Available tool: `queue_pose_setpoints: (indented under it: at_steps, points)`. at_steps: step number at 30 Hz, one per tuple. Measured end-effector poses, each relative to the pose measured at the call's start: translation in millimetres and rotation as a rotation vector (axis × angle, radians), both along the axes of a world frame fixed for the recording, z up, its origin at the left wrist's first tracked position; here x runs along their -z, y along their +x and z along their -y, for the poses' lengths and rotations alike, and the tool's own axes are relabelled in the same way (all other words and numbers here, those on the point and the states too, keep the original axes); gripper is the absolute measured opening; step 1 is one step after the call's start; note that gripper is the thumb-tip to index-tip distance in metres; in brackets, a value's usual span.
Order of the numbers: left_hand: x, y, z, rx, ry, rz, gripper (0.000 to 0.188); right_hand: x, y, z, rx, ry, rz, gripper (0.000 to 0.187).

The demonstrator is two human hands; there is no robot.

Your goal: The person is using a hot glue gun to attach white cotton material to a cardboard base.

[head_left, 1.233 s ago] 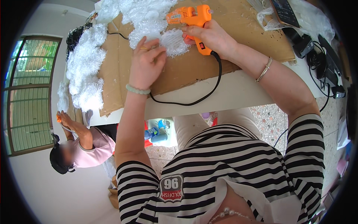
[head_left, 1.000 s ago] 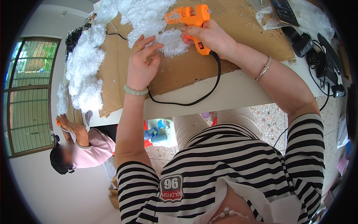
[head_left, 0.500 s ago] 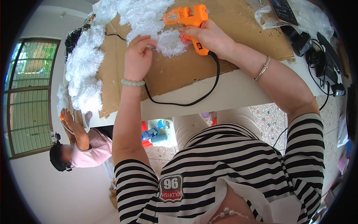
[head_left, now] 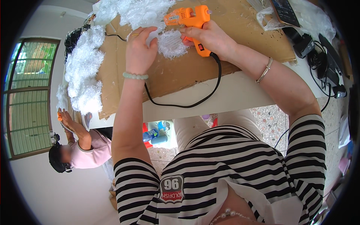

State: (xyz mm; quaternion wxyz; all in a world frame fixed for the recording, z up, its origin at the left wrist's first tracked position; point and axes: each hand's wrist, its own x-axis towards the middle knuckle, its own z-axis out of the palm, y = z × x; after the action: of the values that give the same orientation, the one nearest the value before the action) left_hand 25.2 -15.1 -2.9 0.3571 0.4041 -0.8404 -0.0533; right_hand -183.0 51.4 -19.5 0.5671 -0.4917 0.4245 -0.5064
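Observation:
My right hand (head_left: 215,39) is wrapped round the grip of an orange hot glue gun (head_left: 189,17). Its nozzle points left, and a black cord hangs from the handle. Just below the nozzle, a small round white tinsel-like piece (head_left: 172,44) lies on the cardboard. Beside that piece on the left is my left hand (head_left: 141,48), thumb and fingers apart; whitish material shows behind the gap between them, and I see nothing clearly gripped.
Fluffy white tinsel heaps (head_left: 84,67) line the left of the cardboard sheet (head_left: 240,33) on the table. At the far right are a phone (head_left: 285,13), clear plastic and black adapters with cables (head_left: 318,56). Another person in pink (head_left: 92,150) works at the left.
My left hand has lifted slightly away from me, its fingers reaching further right and its thumb more apart. The glue gun stays almost in place in my right hand.

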Motion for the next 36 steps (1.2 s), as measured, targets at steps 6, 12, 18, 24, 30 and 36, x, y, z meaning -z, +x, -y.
queue_pose_setpoints:
  at_steps: [6,12,18,24,30,36]
  points:
    - [11.9,-0.4,5.5,0.145,-0.303,0.434,0.025,0.6,2.0,0.8,-0.018,-0.007,0.022,0.032]
    - [9.0,-3.3,1.4,0.097,-0.215,0.219,0.02,-4.6,0.2,-3.5,0.002,0.037,0.064,0.03]
    - [4.0,-2.3,4.0,0.177,-0.289,0.369,0.023,-11.2,-1.9,-5.7,0.082,-0.08,0.18,0.029]
    - [-8.1,-13.8,-0.2,0.108,-0.346,0.372,0.015,-40.4,-29.5,-4.4,0.248,-0.222,0.146,0.025]
    - [-15.5,-39.4,-13.9,0.255,-0.232,0.067,0.013,-56.8,-52.0,-25.5,0.345,-0.091,0.131,0.01]
    - [7.0,-46.2,-13.9,0.397,-0.114,0.028,0.013,-26.0,-78.2,-78.5,0.203,-0.126,-0.402,0.025]
